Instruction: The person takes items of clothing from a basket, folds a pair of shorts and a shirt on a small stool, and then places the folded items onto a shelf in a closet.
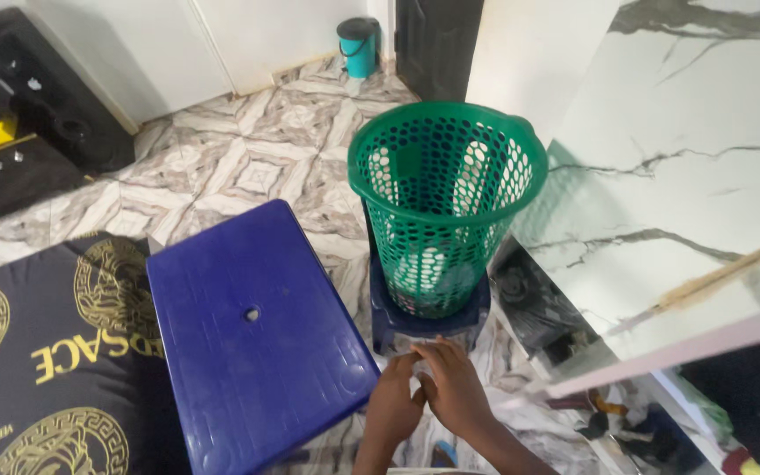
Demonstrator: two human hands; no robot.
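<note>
At the bottom centre of the frame, two bare hands pressed close together: left hand (395, 400) just beside the near right corner of a big blue plastic stool (252, 330), right hand (453, 383) a little higher, both bunched over something small and pale; what it is, too hidden to tell. Fingers of both hands curled inward and meeting at the tips, seemingly pinched on that pale bit, though the grip itself not plain to see. Just above the hands, in the centre of the frame, a green perforated laundry basket (447, 198), upright, mostly hollow, with some pale cloth low inside, standing on a smaller dark blue stool (428, 321). Knuckles nearly touching that stool's front edge. At lower left, a black cushion with gold pattern (41, 352), tucked against the big stool. On the right side, a white marble-look tabletop with grey veins (688, 158), tilted across the frame. Beneath it at lower right, a jumble of clothes (626, 422). At top centre, a small teal bin (359, 44) on the patterned tile floor (248, 149).
</note>
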